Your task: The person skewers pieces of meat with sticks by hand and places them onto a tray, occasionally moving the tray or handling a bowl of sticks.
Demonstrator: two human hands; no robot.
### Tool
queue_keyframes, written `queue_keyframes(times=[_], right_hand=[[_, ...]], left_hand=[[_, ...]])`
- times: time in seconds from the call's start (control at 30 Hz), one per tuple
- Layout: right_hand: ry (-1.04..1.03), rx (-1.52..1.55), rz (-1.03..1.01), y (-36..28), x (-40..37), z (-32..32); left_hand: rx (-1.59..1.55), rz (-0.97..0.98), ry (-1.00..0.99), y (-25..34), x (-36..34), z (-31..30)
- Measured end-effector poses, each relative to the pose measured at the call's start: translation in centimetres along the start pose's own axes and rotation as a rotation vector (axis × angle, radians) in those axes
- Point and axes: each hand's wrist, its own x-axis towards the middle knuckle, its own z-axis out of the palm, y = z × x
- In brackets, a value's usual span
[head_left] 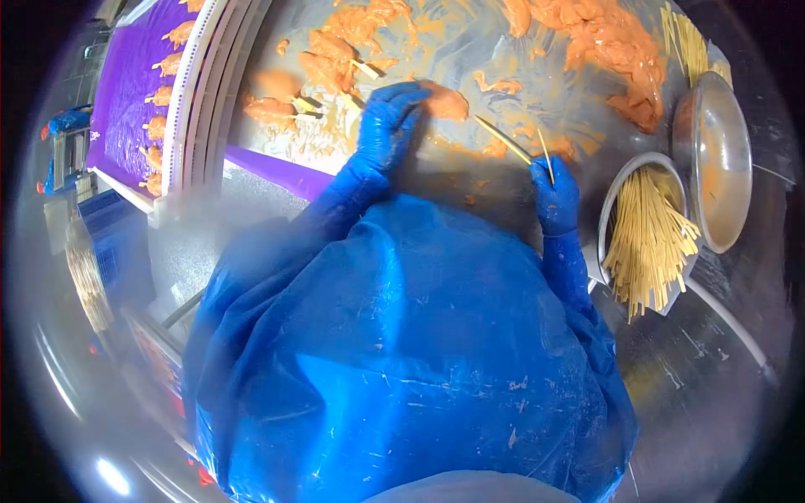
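My left hand (388, 126), in a blue glove, has its fingers curled at the left end of an orange-coated piece of raw meat (447, 101) on the metal table. In my blue-gloved right hand (557, 198) are two wooden skewers (503, 139), closed in the fingers. One slants toward the meat, its tip a little apart from it; the other points up. Left of my left hand lie several skewered meat pieces (270, 111), with stick ends showing.
A pile of coated meat (616, 42) covers the table's far right. Skewers (650, 239) fill a metal container (605, 201) at right, beside a tilted metal bowl (736, 168). At left, a white rack edge (189, 101) borders a purple sheet (126, 96) with skewered pieces.
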Motion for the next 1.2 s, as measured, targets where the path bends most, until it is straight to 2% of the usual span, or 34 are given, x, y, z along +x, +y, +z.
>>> queue_keyframes(times=[0.07,0.1,0.17,0.3,0.37,0.5,0.67,1.0,1.2], right_hand=[[-0.073,0.083,0.112,-1.1,0.2,0.3],[-0.076,0.081,0.112,-0.8,0.3,0.5],[-0.093,0.041,-0.006,0.2,0.6,1.0],[-0.085,0.052,0.008,-0.1,0.5,1.0],[-0.086,0.071,0.093,-1.0,0.2,0.6],[-0.09,0.091,0.065,-0.8,0.1,0.4],[-0.102,0.152,0.134,-0.8,0.4,1.0],[-0.106,0.127,0.034,-0.3,0.9,1.2],[-0.182,0.12,0.155,-1.6,1.3,0.9]], left_hand=[[0.022,0.115,-0.041,1.5,1.0,0.9],[0.022,0.112,-0.039,1.1,1.1,1.7],[0.096,0.193,-0.08,0.0,1.4,3.1],[0.097,0.197,-0.074,-0.2,1.5,3.4],[0.121,0.17,-0.083,0.0,1.5,3.3],[0.127,0.145,-0.099,0.2,1.5,3.3],[0.124,0.151,-0.112,0.2,1.6,3.4],[0.104,0.193,-0.14,0.8,1.9,3.2],[0.097,0.193,-0.164,0.2,1.7,3.6]])
